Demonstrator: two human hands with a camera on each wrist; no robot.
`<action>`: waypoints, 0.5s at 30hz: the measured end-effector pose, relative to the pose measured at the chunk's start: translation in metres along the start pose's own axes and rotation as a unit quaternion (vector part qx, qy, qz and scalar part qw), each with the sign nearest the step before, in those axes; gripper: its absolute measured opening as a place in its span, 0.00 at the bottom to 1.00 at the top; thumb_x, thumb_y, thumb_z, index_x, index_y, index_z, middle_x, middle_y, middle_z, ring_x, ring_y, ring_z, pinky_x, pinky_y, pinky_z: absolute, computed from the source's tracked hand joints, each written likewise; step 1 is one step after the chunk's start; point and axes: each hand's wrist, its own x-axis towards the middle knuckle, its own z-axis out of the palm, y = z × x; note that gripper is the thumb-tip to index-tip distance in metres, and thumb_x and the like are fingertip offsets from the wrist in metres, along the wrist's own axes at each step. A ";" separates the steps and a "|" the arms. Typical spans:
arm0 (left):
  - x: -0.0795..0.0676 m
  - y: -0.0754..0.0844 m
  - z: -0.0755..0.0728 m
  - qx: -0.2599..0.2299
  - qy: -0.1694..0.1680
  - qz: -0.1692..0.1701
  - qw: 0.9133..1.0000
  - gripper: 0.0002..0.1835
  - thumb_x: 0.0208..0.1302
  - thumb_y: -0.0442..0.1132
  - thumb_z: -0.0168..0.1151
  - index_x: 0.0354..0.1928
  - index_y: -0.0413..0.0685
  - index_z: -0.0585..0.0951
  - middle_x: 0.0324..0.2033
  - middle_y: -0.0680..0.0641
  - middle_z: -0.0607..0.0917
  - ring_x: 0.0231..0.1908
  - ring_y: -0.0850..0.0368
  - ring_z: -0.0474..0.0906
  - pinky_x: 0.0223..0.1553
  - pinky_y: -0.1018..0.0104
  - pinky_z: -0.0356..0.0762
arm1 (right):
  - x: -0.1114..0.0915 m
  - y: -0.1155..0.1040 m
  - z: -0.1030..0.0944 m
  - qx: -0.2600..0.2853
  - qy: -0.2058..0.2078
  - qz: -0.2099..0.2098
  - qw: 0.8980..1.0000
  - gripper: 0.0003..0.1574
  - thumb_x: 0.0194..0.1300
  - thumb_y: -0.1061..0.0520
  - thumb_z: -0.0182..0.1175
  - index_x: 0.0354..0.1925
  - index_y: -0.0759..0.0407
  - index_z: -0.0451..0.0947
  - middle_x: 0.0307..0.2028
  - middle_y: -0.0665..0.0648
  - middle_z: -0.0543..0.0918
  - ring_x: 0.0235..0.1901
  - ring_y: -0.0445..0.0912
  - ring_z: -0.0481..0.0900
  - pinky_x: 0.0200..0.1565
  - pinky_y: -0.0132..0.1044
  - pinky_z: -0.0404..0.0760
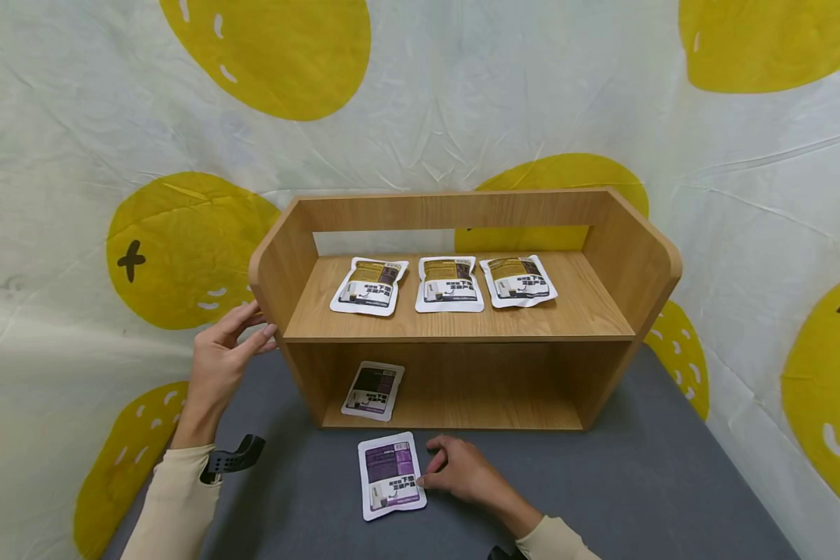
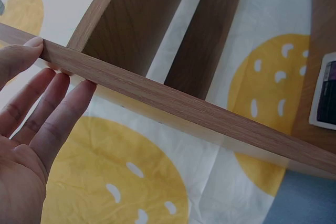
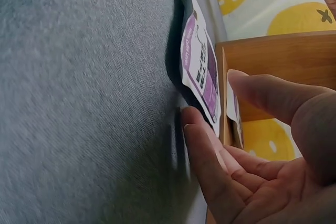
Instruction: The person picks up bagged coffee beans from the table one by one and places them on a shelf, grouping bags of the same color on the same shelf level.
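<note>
A wooden two-tier shelf [image 1: 455, 340] stands on the table, and my left hand [image 1: 220, 358] holds the edge of its left side panel. In the left wrist view the thumb [image 2: 32, 45] lies over the panel's edge, with the fingertips against its outer face. A white pouch with a purple label [image 1: 392, 476] lies face up on the table before the shelf. At the pouch's right edge is my right hand [image 1: 465, 472], its thumb and forefinger apart. The right wrist view has the fingertips [image 3: 191, 116] low beside the pouch's edge, the thumb raised above.
Another purple-labelled pouch [image 1: 373, 391] leans at the left of the lower tier. Three white pouches with brown-yellow labels, including a middle one [image 1: 450, 285], lie in a row on the upper tier. A patterned cloth [image 1: 420, 93] hangs behind the grey table [image 1: 658, 482].
</note>
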 end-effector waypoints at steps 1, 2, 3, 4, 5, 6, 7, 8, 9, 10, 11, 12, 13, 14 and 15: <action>0.000 0.000 0.000 -0.001 0.000 0.001 1.000 0.27 0.65 0.20 0.63 0.67 0.36 0.76 0.54 0.43 0.81 0.53 0.56 0.82 0.42 0.62 0.88 | 0.000 0.000 0.001 0.001 -0.001 -0.001 1.000 0.36 0.53 0.56 0.78 0.56 0.71 0.77 0.28 0.48 0.85 0.28 0.39 0.76 0.29 0.31 0.74; 0.000 0.000 0.000 -0.001 0.000 0.001 1.000 0.27 0.65 0.20 0.63 0.67 0.36 0.76 0.55 0.43 0.81 0.53 0.56 0.82 0.42 0.62 0.88 | 0.000 0.000 0.003 0.001 0.000 -0.003 1.000 0.37 0.52 0.56 0.78 0.56 0.71 0.77 0.28 0.48 0.85 0.28 0.38 0.76 0.29 0.31 0.74; 0.000 0.000 0.000 -0.001 0.000 0.002 1.000 0.27 0.65 0.20 0.62 0.67 0.36 0.76 0.55 0.43 0.81 0.53 0.56 0.82 0.42 0.61 0.88 | 0.000 0.000 0.005 -0.002 0.001 -0.006 1.000 0.37 0.51 0.56 0.78 0.56 0.70 0.77 0.27 0.47 0.85 0.27 0.37 0.76 0.30 0.31 0.74; 0.000 0.000 0.000 0.000 0.001 0.003 1.000 0.27 0.65 0.20 0.63 0.67 0.36 0.76 0.55 0.43 0.81 0.53 0.56 0.82 0.41 0.61 0.88 | 0.000 0.000 0.006 -0.003 0.001 -0.009 1.000 0.37 0.50 0.56 0.79 0.55 0.71 0.77 0.27 0.47 0.84 0.27 0.37 0.76 0.30 0.31 0.74; 0.000 0.000 0.000 0.001 0.001 0.003 1.000 0.27 0.65 0.20 0.63 0.67 0.36 0.76 0.55 0.43 0.81 0.53 0.56 0.82 0.41 0.62 0.88 | 0.000 -0.001 0.008 -0.004 0.002 -0.011 1.000 0.38 0.49 0.56 0.79 0.55 0.70 0.77 0.27 0.47 0.84 0.27 0.37 0.75 0.30 0.31 0.73; 0.000 0.000 0.000 0.002 0.001 0.004 1.000 0.27 0.65 0.20 0.63 0.67 0.36 0.76 0.55 0.43 0.81 0.53 0.56 0.82 0.41 0.62 0.88 | 0.000 -0.002 0.010 -0.007 0.004 -0.013 1.000 0.39 0.48 0.56 0.80 0.55 0.70 0.77 0.26 0.47 0.84 0.26 0.37 0.75 0.30 0.31 0.73; 0.000 0.000 0.000 0.002 0.001 0.004 1.000 0.28 0.65 0.20 0.63 0.67 0.36 0.76 0.54 0.43 0.81 0.53 0.57 0.82 0.41 0.61 0.88 | 0.000 -0.002 0.012 -0.011 0.006 -0.013 1.000 0.40 0.47 0.56 0.81 0.55 0.71 0.77 0.26 0.48 0.83 0.26 0.36 0.74 0.30 0.31 0.73; 0.000 0.000 0.000 0.001 0.001 0.004 1.000 0.27 0.65 0.20 0.63 0.67 0.36 0.76 0.54 0.43 0.81 0.53 0.57 0.82 0.41 0.61 0.88 | 0.001 -0.003 0.014 -0.016 0.008 -0.015 1.000 0.41 0.46 0.56 0.81 0.56 0.71 0.77 0.26 0.48 0.83 0.26 0.36 0.73 0.30 0.31 0.73; 0.000 0.000 0.000 0.001 0.000 0.004 1.000 0.27 0.65 0.20 0.63 0.67 0.36 0.76 0.54 0.43 0.81 0.53 0.57 0.82 0.41 0.61 0.88 | 0.001 -0.003 0.016 -0.020 0.011 -0.015 1.000 0.42 0.45 0.56 0.82 0.56 0.71 0.77 0.26 0.48 0.83 0.26 0.36 0.73 0.30 0.31 0.73; 0.000 0.000 0.000 0.001 0.000 0.004 1.000 0.27 0.65 0.20 0.63 0.67 0.36 0.76 0.54 0.43 0.81 0.53 0.57 0.82 0.41 0.61 0.88 | 0.002 -0.004 0.018 -0.025 0.015 -0.014 0.999 0.44 0.44 0.56 0.82 0.57 0.71 0.76 0.26 0.49 0.82 0.26 0.36 0.73 0.30 0.31 0.73; 0.000 0.000 0.000 0.000 0.000 0.004 1.000 0.27 0.65 0.20 0.63 0.67 0.35 0.76 0.54 0.43 0.81 0.53 0.57 0.82 0.41 0.61 0.88 | 0.002 -0.004 0.020 -0.034 0.022 -0.012 0.999 0.46 0.42 0.56 0.83 0.57 0.71 0.76 0.27 0.49 0.82 0.26 0.37 0.72 0.30 0.31 0.74; 0.000 0.000 0.000 -0.001 0.000 0.003 1.000 0.27 0.65 0.20 0.63 0.67 0.35 0.76 0.54 0.43 0.81 0.53 0.57 0.82 0.41 0.61 0.88 | 0.003 -0.005 0.022 -0.045 0.029 -0.012 0.998 0.48 0.40 0.56 0.84 0.58 0.72 0.75 0.28 0.50 0.81 0.27 0.38 0.73 0.32 0.32 0.75; 0.000 0.000 0.000 -0.002 0.000 0.003 1.000 0.27 0.65 0.20 0.63 0.67 0.35 0.76 0.54 0.43 0.81 0.53 0.57 0.82 0.41 0.61 0.88 | 0.003 -0.005 0.024 -0.058 0.037 -0.014 0.998 0.45 0.38 0.56 0.85 0.54 0.71 0.77 0.31 0.52 0.83 0.31 0.40 0.76 0.35 0.35 0.78; 0.000 0.000 0.000 -0.001 0.000 0.002 1.000 0.27 0.65 0.20 0.63 0.67 0.35 0.76 0.54 0.44 0.81 0.53 0.57 0.82 0.41 0.61 0.88 | 0.004 -0.006 0.027 -0.070 0.047 -0.013 0.996 0.43 0.37 0.56 0.86 0.51 0.71 0.79 0.36 0.55 0.84 0.35 0.43 0.78 0.39 0.38 0.81; 0.000 0.000 0.000 -0.001 0.001 0.001 1.000 0.27 0.65 0.20 0.63 0.67 0.35 0.76 0.54 0.44 0.81 0.53 0.58 0.83 0.41 0.61 0.88 | 0.004 -0.007 0.029 -0.081 0.056 -0.012 0.995 0.40 0.35 0.56 0.86 0.46 0.70 0.80 0.40 0.58 0.85 0.40 0.47 0.80 0.44 0.42 0.82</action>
